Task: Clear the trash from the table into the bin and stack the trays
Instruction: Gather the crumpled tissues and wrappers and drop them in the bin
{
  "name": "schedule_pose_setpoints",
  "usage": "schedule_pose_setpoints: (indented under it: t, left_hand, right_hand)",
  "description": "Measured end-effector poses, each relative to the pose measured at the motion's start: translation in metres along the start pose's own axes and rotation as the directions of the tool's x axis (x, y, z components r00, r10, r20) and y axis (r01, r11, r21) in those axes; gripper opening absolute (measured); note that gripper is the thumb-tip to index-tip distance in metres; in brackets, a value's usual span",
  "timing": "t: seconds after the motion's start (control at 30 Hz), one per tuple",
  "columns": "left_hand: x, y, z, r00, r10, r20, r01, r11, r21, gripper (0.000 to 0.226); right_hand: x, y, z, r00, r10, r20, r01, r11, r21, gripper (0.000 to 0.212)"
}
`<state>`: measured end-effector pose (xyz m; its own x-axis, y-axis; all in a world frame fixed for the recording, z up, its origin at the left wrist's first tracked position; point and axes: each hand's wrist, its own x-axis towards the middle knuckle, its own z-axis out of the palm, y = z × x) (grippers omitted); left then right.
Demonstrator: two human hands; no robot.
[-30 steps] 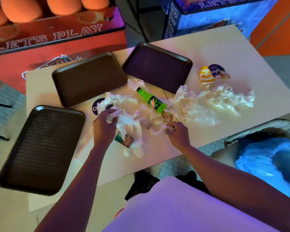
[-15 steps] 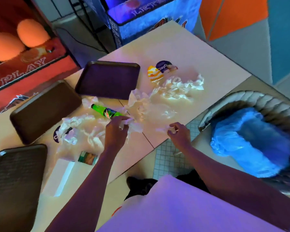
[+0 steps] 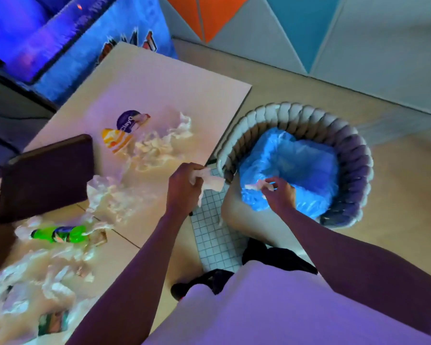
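Observation:
My left hand (image 3: pixel 183 186) grips a crumpled white napkin (image 3: pixel 210 180) just past the table's right edge, beside the bin's rim. My right hand (image 3: pixel 280 195) holds a small scrap of white paper (image 3: pixel 255 186) over the blue liner (image 3: pixel 301 165) of the woven bin (image 3: pixel 348 135). On the pale table (image 3: pixel 164 88) lie more crumpled napkins (image 3: pixel 159 145), a green soda bottle (image 3: pixel 60 234) on its side, a yellow-orange wrapper (image 3: pixel 115 140) and a purple round lid (image 3: pixel 127 120). One dark tray (image 3: pixel 45 178) shows at the left.
Clear plastic wrap and paper (image 3: pixel 23 287) are heaped at the table's near left corner with a small printed packet (image 3: pixel 52 324). Blue arcade machines (image 3: pixel 60 46) stand behind the table. White tiled floor (image 3: pixel 214 235) runs between table and bin.
Both hands have swung right, away from the table, each carrying paper; the right hand has arrived over the bin. The view turned right, so two trays have left the frame.

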<state>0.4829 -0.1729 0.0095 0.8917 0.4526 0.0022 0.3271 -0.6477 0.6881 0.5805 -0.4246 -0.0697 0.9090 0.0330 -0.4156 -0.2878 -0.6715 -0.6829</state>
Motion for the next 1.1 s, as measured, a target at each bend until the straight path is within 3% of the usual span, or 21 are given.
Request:
schedule_pose_setpoints:
  t: [0.37,0.63,0.93,1.1]
  left_hand:
    - [0.068,0.104,0.097,0.943,0.175,0.284,-0.176,0.984,-0.021,0.041]
    - [0.112,0.154,0.165,0.931,0.146,0.334,-0.140,0.989,-0.044,0.033]
    - [0.161,0.173,0.226,0.896,0.167,0.411,-0.157,0.986,-0.057,0.034]
    - [0.167,0.152,0.240,0.794,0.064,0.605,-0.104,0.994,0.032,0.063]
  right_hand:
    - [0.045,0.053,-0.073,0.935,0.318,-0.154,-0.283,0.935,0.214,0.031]
    - [0.090,0.083,-0.094,0.823,0.565,-0.062,-0.464,0.731,0.501,0.036]
    - [0.150,0.084,-0.101,0.801,0.593,-0.077,-0.487,0.722,0.492,0.032]
    - [0.165,0.089,-0.099,0.817,0.570,-0.089,-0.526,0.798,0.294,0.042]
